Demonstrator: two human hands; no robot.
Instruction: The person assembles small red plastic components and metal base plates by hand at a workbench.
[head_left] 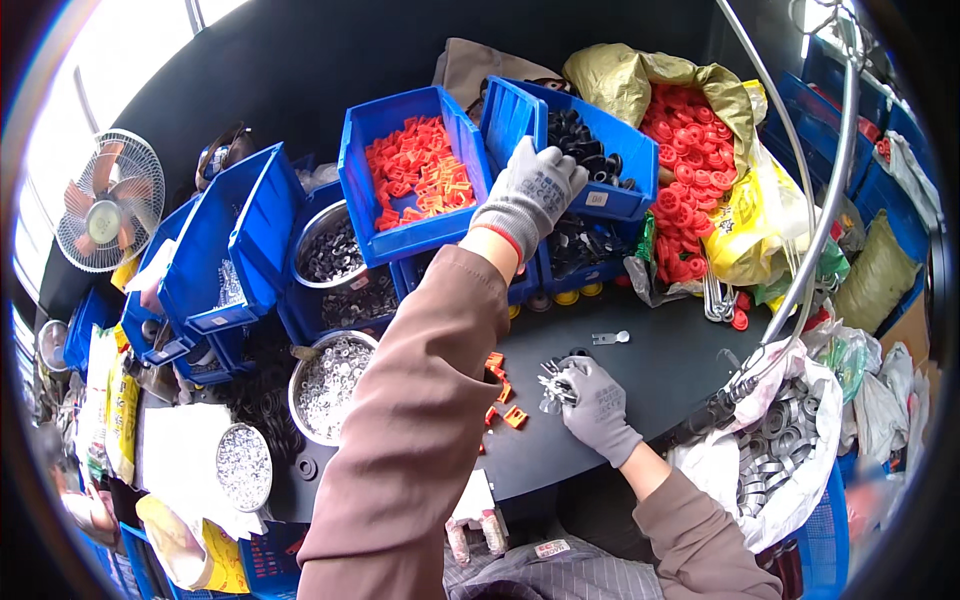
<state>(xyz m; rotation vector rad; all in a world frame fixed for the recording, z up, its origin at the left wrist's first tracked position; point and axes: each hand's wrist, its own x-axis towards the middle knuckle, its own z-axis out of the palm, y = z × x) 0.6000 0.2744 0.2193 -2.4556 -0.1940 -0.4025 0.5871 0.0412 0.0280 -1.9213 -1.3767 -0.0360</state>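
Silvery parts (553,388) jut from the right hand's (600,405) gripping fingers; left hand's (535,190) grip unclear.

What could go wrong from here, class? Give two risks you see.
The right grip holds several silvery pieces bunched together; one might slip out. The left grip is beside the black parts, with orange parts in the neighbouring bin, so the kinds could get mixed.
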